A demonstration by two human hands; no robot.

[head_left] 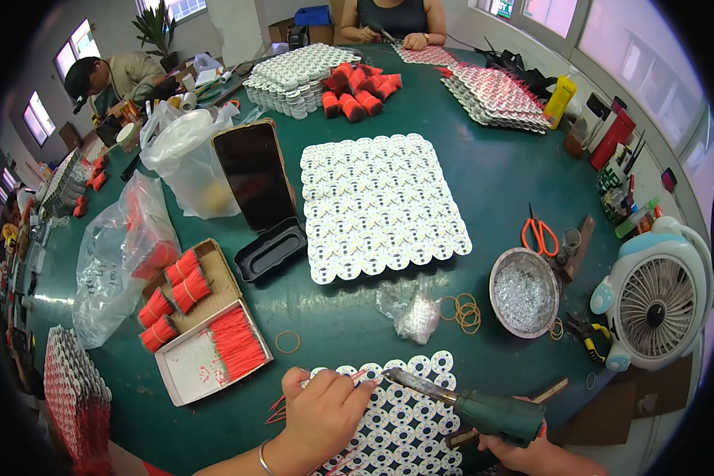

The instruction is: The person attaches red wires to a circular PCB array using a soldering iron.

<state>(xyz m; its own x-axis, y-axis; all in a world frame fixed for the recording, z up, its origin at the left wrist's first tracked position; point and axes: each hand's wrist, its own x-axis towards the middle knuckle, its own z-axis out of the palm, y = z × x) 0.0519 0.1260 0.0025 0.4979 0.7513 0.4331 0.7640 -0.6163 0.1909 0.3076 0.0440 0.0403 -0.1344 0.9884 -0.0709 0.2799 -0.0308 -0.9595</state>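
My left hand (325,416) is closed in a pinch over a panel of round white circuit boards (426,412) at the near edge of the table. A thin red wire (357,375) runs between its fingertips, and more red wire ends (275,409) stick out on its left side. In my right hand (523,451) is a soldering iron with a green handle (496,415). The iron's metal tip (395,374) points left and lies close to the left fingertips, over the panel's upper rows. Whether the tip touches a board or the wire I cannot tell.
A box of cut red wires (236,346) stands left, beside a phone (255,174). Ahead lies a stack of white panels (382,208). To the right are a metal bowl (525,292), orange-handled scissors (539,236), pliers (591,337) and a fan (657,305). Two people work farther off.
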